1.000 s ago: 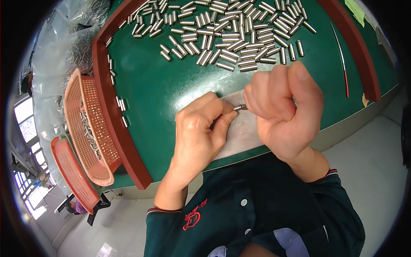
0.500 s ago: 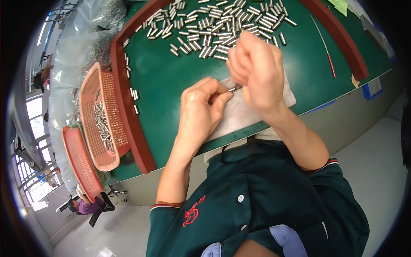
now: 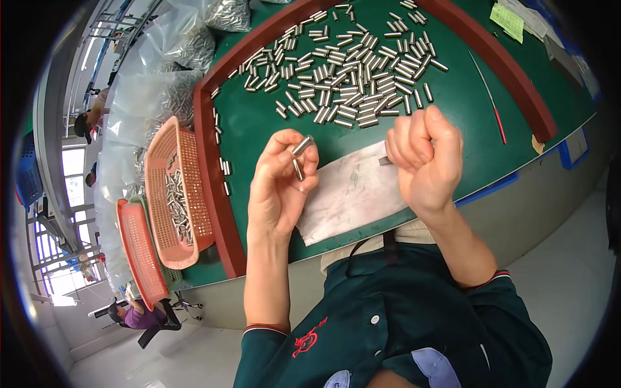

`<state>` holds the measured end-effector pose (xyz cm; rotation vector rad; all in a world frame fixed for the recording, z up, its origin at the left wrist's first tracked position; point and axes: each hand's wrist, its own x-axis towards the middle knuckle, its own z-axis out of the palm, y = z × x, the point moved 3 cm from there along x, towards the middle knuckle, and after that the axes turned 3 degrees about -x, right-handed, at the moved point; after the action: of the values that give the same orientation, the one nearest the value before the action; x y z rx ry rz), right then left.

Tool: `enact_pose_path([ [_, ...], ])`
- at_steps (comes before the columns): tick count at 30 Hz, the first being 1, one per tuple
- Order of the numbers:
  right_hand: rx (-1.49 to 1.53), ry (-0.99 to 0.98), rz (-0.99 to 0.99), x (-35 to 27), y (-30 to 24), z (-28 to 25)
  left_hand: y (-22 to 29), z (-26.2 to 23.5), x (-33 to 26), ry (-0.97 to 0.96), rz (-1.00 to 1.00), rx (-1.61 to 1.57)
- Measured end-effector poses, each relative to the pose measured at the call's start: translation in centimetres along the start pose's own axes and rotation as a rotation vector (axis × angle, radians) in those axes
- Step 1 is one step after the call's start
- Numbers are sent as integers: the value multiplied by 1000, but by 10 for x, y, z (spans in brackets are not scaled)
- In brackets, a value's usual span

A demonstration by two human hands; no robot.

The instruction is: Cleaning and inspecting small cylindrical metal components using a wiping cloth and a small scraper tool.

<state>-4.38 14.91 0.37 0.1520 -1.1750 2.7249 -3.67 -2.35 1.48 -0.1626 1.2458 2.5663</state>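
Note:
My left hand (image 3: 281, 184) is raised left of the white cloth (image 3: 349, 194), fingers curled. A short shiny metal pin (image 3: 302, 146) sits between its thumb and fingertips, and a second metal pin (image 3: 298, 169) rests against the fingers just below. Above the cloth's right part, my right hand (image 3: 427, 161) is closed in a fist. From the fist's left side pokes a small dark grey metal end (image 3: 385, 160); the rest is hidden in the fingers, so its kind does not show. A loose pile of similar metal pins (image 3: 362, 77) lies beyond both hands on the green tabletop (image 3: 259, 142).
Dark red rails (image 3: 217, 187) border the work surface. Left of them stand a pink basket (image 3: 200, 207) holding small metal pieces, a red basket (image 3: 139, 252) and clear bags (image 3: 178, 97) of metal parts. A red-handled thin tool (image 3: 498, 126) lies at right. A person (image 3: 139, 317) sits farther off.
My left hand has turned palm-up and moved away from the right, now showing two pins. My right hand has lowered and shifted right. The view has tilted slightly, showing more of the pile.

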Motion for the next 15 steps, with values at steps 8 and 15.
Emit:
enact_pose_path([
  [8,45,17,55,4,0,-1,-2,10,32,10,-144,-102],
  [15,78,17,52,5,-1,-2,-4,22,42,188,323,1433],
])
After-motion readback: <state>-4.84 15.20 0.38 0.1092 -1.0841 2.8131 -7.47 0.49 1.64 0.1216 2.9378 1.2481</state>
